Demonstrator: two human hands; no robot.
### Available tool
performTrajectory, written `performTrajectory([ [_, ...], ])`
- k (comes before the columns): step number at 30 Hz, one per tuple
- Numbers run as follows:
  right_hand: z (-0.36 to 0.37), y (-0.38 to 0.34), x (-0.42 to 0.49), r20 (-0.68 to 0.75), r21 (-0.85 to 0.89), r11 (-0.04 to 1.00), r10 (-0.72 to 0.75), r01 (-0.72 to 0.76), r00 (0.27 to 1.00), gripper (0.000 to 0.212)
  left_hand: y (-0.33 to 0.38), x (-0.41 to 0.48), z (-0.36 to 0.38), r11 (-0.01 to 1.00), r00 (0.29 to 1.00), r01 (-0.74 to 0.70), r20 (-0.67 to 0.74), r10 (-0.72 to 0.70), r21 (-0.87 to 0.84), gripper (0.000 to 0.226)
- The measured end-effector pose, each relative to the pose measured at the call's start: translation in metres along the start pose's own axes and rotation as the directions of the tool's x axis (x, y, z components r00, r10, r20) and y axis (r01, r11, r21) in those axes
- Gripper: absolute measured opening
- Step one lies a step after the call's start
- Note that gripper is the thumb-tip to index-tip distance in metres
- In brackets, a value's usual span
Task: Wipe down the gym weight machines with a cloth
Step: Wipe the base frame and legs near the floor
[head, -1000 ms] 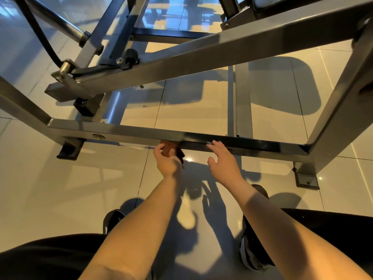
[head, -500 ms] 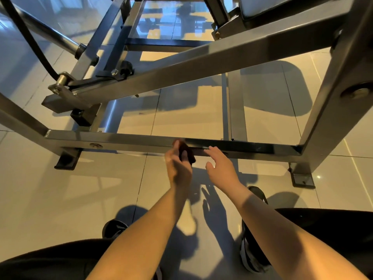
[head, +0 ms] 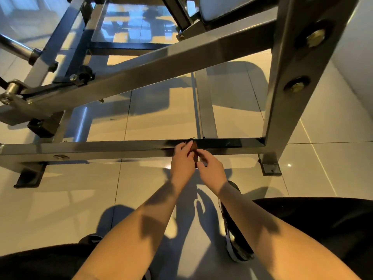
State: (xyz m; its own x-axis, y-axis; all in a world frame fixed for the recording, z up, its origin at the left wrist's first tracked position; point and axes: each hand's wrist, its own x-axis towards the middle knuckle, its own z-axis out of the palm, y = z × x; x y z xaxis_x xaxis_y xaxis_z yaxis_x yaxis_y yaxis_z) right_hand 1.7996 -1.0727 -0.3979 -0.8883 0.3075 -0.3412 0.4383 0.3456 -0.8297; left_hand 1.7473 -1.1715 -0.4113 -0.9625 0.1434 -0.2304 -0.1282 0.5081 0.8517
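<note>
The left hand (head: 182, 161) held a small dark cloth (head: 195, 148) against the low bar (head: 101, 148) of the machine, with its fingers (head: 186, 147) curled over the cloth's top. The cloth lay on the near face of the bar, close to where a thin flat strip (head: 205, 110) met the bar from behind, and its lower end hung just under the bar's edge. The right hand (head: 212, 170) sat just beside the left, its fingers (head: 202, 158) bent and touching the cloth's lower end. Whether they pinched the cloth or only brushed it could not be told.

The bar ran across the view and joined a broad post (head: 288, 81) on the right, which carried two brass-coloured bolts (head: 314, 38). A long diagonal beam (head: 161, 71) crossed above the hands. Black foot plates (head: 270, 168) rested on the glossy tiled floor (head: 60, 199) at both ends of the bar. Below the arms, a dark shoe (head: 235, 235) showed under the right forearm and black trousers (head: 323, 225) filled the lower corners. Shadows of the arms fell on the tiles between the knees.
</note>
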Motion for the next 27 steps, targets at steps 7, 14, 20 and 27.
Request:
performTrajectory([
  [7, -0.005, -0.011, 0.007, -0.087, 0.147, 0.987, -0.049, 0.062, 0.995, 0.040, 0.019, 0.008, 0.000, 0.976, 0.997, 0.070, 0.037, -0.063, -0.208, 0.039],
  [14, -0.025, -0.006, 0.016, -0.190, 0.027, 0.997, -0.061, 0.068, 0.980, 0.043, 0.024, 0.017, 0.005, 0.996, 0.979, -0.081, 0.187, 0.084, -0.021, 0.035],
  [20, -0.049, 0.015, 0.013, -0.367, -0.173, 0.973, -0.208, 0.153, 0.907, 0.041, 0.020, 0.026, 0.026, 0.913, 0.935, -0.339, 0.190, 0.300, 0.228, 0.034],
  [27, -0.070, 0.035, 0.028, -0.548, -0.263, 0.965, -0.153, 0.004, 0.823, 0.034, 0.008, 0.021, 0.023, 0.889, 0.913, -0.373, 0.278, 0.300, 0.266, 0.039],
])
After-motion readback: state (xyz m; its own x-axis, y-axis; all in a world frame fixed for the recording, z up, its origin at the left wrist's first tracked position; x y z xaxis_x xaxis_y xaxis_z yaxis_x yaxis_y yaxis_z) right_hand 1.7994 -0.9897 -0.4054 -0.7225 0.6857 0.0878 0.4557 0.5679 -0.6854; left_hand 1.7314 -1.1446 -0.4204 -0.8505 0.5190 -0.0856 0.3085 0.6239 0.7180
